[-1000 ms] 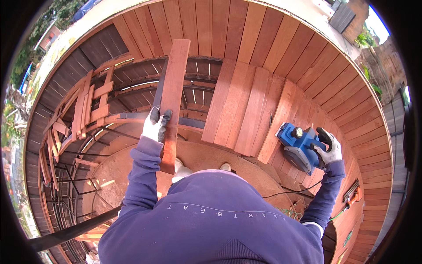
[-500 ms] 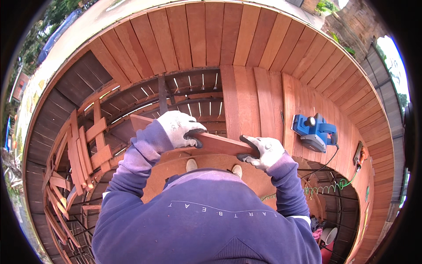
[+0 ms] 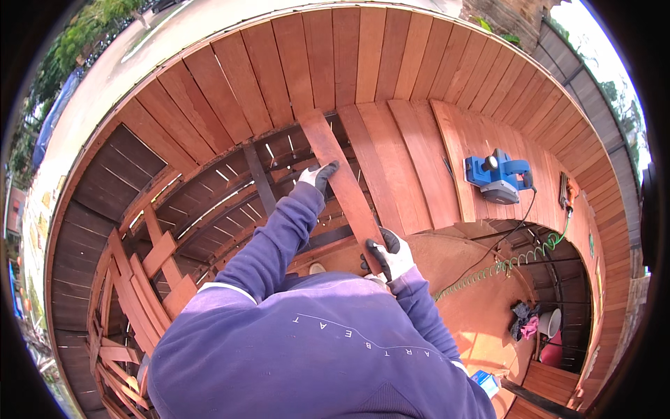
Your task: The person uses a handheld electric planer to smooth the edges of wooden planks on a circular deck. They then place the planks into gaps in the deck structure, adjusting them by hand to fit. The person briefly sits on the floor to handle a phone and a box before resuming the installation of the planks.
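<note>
I grip a reddish wooden board (image 3: 349, 198) with both gloved hands, my left hand (image 3: 317, 178) on its left edge toward the far end, my right hand (image 3: 387, 253) round the near end by my body. The board lies at a slant across the gap in the curved bench, beside the fitted planks (image 3: 405, 167). Dark metal framing (image 3: 258, 171) shows through the gap. To the right a blue electric planer (image 3: 497, 178) rests on the planks, out of both hands.
An orange-and-black air tool (image 3: 565, 193) with a green coiled hose (image 3: 516, 264) lies on the right. Loose offcuts (image 3: 132, 293) are piled on the left framing. A white bucket (image 3: 550, 322) and bundled cloth stand under the bench at right. The sanded-looking floor (image 3: 460, 258) is below.
My right hand has left the planer and gripped the board. The board has turned from crosswise to a slant with its far end forward onto the bench gap, both hands still on it.
</note>
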Tool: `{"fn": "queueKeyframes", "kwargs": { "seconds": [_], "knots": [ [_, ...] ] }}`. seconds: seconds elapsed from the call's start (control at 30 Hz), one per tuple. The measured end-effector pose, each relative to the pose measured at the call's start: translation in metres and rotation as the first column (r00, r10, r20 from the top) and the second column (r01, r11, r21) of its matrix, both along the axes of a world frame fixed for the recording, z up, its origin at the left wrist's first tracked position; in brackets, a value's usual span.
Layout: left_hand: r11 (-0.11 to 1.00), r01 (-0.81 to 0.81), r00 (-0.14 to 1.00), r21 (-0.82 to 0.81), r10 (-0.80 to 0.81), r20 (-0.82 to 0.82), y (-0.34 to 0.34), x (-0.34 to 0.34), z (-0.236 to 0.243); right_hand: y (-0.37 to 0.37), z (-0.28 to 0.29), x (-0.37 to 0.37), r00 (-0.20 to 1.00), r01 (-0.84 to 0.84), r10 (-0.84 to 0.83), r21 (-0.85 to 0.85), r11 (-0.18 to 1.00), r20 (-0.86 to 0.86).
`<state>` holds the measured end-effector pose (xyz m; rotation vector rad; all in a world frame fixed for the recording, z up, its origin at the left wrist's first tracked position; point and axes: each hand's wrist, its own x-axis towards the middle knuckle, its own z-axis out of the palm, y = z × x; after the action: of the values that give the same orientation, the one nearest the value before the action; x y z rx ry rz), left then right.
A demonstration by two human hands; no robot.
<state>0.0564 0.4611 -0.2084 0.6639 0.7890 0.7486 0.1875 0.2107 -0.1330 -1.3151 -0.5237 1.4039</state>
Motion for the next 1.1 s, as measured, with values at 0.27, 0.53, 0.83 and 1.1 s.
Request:
{"fn": "queueKeyframes", "kwargs": {
  "seconds": [0.27,0.53,0.83,1.1],
  "knots": [
    [0.979,0.080,0.982,0.186,-0.046,-0.182,0.064,0.005,-0.063,-0.028,-0.023,-0.008,0.938,0.187,-0.239,-0.214,0.959,-0.251],
    [0.996,0.087,0.984,0.011,-0.084,-0.157,0.059,0.029,-0.043,-0.023,-0.045,-0.014,0.868,0.338,-0.397,-0.232,0.912,-0.299],
    [0.995,0.102,0.975,0.012,-0.097,-0.197,0.083,0.033,-0.078,-0.013,-0.045,-0.013,0.841,0.420,-0.482,-0.265,0.868,-0.246],
    [0.986,0.108,0.992,-0.127,-0.115,-0.055,0.065,0.038,-0.044,-0.012,-0.053,-0.011,0.826,0.414,-0.494,-0.303,0.858,-0.271]
  ]
}}
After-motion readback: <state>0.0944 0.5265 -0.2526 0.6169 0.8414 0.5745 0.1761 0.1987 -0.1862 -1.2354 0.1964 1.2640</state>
